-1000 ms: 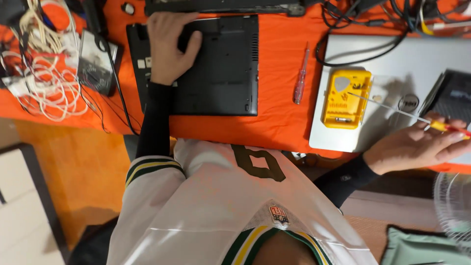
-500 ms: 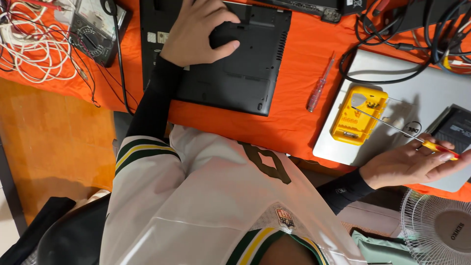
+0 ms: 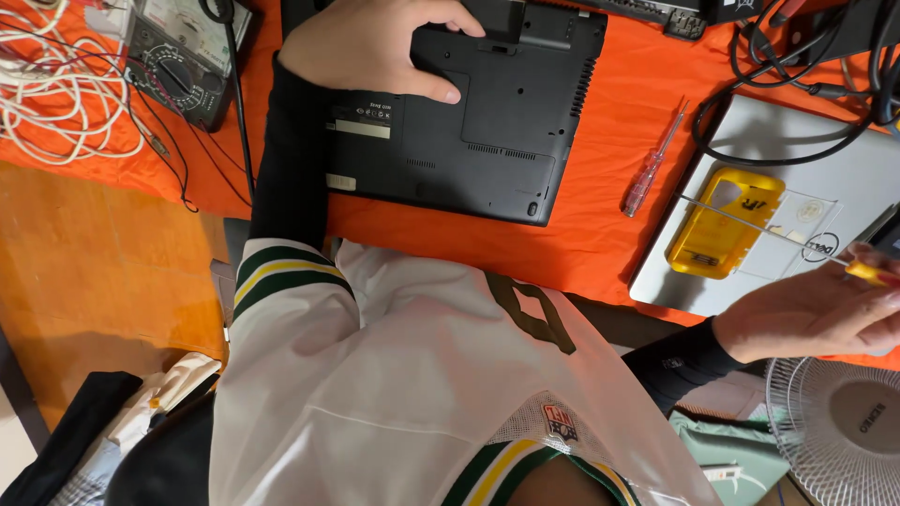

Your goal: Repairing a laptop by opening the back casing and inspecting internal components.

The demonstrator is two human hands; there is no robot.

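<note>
A: Status on the black laptop [image 3: 469, 122]?
B: Upside down on orange cloth [image 3: 600, 215], base up. Left hand [image 3: 370, 47] flat on its upper left, fingers spread, thumb pressing the base.
A: Right of laptop?
B: Silver laptop [image 3: 778, 159], closed, well apart from it. Yellow meter [image 3: 722, 225] on top. Right hand [image 3: 816, 314] below that lid, pinched shut on a yellow-handled screwdriver [image 3: 750, 230], shaft over the meter.
A: Between the two?
B: Small red screwdriver [image 3: 652, 169], loose on cloth. Left of laptop: analog multimeter [image 3: 183, 47], white cable tangle [image 3: 52, 94].

The left hand [image 3: 375, 42] now lies flatter on the laptop [image 3: 469, 122], its thumb stretching toward the middle panel; the right hand [image 3: 816, 314] lifts the screwdriver [image 3: 867, 272] slightly.
</note>
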